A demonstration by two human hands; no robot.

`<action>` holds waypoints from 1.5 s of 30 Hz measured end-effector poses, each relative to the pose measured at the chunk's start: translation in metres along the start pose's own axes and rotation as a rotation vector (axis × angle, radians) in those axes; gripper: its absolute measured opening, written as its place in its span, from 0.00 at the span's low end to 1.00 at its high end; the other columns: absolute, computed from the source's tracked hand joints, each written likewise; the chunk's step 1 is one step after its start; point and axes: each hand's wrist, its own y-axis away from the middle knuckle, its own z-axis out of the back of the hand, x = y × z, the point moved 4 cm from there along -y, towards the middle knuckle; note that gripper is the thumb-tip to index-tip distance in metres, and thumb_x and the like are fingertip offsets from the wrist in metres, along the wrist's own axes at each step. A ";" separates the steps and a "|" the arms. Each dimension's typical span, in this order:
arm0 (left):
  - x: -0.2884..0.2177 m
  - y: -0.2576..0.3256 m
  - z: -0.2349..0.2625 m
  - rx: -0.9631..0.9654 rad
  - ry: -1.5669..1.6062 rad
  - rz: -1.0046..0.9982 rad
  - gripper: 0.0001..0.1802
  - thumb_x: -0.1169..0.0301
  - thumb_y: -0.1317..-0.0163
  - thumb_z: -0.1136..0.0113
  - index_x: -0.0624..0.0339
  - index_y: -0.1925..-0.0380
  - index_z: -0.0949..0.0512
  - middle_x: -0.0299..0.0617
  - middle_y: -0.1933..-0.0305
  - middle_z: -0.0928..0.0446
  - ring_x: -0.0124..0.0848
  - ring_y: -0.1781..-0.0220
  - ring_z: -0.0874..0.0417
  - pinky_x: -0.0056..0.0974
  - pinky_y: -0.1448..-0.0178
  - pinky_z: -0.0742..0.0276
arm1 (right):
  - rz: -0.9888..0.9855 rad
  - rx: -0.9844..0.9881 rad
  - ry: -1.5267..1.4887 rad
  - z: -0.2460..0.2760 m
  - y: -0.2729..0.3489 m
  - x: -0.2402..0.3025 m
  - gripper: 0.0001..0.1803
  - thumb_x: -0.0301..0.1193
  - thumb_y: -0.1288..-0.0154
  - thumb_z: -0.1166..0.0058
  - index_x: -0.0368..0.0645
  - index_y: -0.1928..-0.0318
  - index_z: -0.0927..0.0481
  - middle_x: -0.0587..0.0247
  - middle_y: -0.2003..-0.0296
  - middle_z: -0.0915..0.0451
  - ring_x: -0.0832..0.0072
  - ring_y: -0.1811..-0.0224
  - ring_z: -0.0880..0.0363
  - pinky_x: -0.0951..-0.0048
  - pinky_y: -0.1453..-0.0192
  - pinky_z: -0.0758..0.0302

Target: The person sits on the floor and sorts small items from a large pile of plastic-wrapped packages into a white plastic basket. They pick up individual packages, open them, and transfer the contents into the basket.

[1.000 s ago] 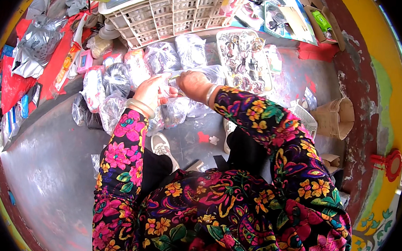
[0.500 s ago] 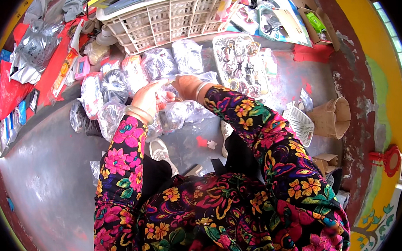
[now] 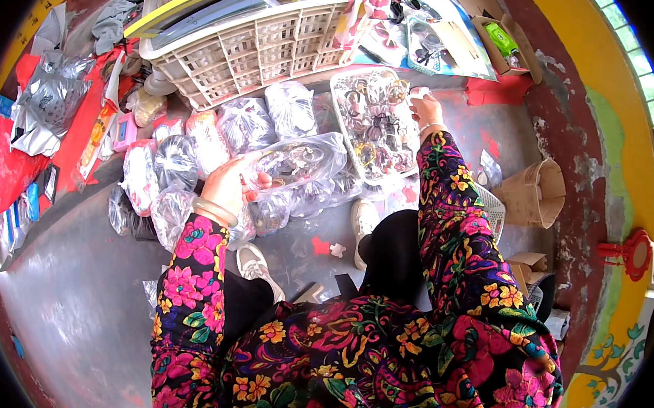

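My left hand (image 3: 230, 186) grips the near left end of a clear plastic bag (image 3: 303, 159) that has ring-shaped items in it. This bag lies stretched above other filled plastic bags (image 3: 174, 161). My right hand (image 3: 426, 111) is at the far right edge of a white tray (image 3: 378, 181), its fingers closed at a small whitish thing I cannot make out. Several bands and loops, dark, yellow and clear, fill the tray. A bangle circles my left wrist.
A large cream plastic crate (image 3: 231, 59) stands beyond the bags. To the right are a cardboard container (image 3: 538, 192) and a white perforated basket (image 3: 492, 208). Red sheets and packages lie at the far left. My shoes (image 3: 258, 267) are on the grey floor.
My right hand has left my left hand and moved right to the tray's far edge. The bag in my left hand now shows stretched out. The view has shifted slightly.
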 end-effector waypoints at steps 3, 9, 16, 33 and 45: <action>-0.001 0.001 -0.005 0.010 0.005 -0.004 0.18 0.62 0.40 0.57 0.61 0.54 0.31 0.44 0.73 0.25 0.32 0.71 0.23 0.27 0.75 0.32 | -0.048 0.058 -0.141 0.001 -0.001 -0.002 0.05 0.26 0.50 0.48 0.44 0.71 0.30 0.66 0.77 0.31 0.74 0.74 0.26 0.78 0.81 0.39; -0.004 0.001 -0.009 0.009 0.000 -0.019 0.19 0.61 0.41 0.54 0.60 0.54 0.30 0.43 0.73 0.25 0.31 0.71 0.23 0.27 0.75 0.32 | 0.028 0.135 0.140 -0.019 0.000 0.016 0.06 0.28 0.52 0.46 0.41 0.73 0.29 0.64 0.82 0.28 0.79 0.86 0.33 0.78 0.85 0.42; -0.003 0.003 -0.008 -0.015 0.000 -0.011 0.18 0.61 0.42 0.53 0.60 0.55 0.30 0.42 0.74 0.25 0.30 0.71 0.23 0.26 0.76 0.33 | 0.122 0.012 0.352 -0.022 0.013 0.022 0.09 0.32 0.55 0.45 0.42 0.73 0.25 0.69 0.80 0.25 0.82 0.81 0.28 0.80 0.80 0.34; 0.002 0.008 0.013 -0.039 -0.137 0.014 0.19 0.60 0.41 0.53 0.55 0.52 0.32 0.45 0.73 0.24 0.34 0.70 0.21 0.27 0.76 0.33 | 0.519 0.319 -0.036 -0.051 0.161 0.121 0.08 0.30 0.49 0.46 0.39 0.69 0.23 0.71 0.74 0.24 0.86 0.76 0.31 0.84 0.77 0.38; 0.008 0.016 0.005 -0.009 -0.188 0.081 0.20 0.59 0.38 0.58 0.54 0.48 0.35 0.45 0.71 0.24 0.31 0.69 0.22 0.27 0.72 0.31 | 1.308 0.693 1.033 -0.186 0.293 0.077 0.07 0.26 0.52 0.55 0.43 0.70 0.26 0.57 0.73 0.25 0.62 0.68 0.24 0.65 0.66 0.28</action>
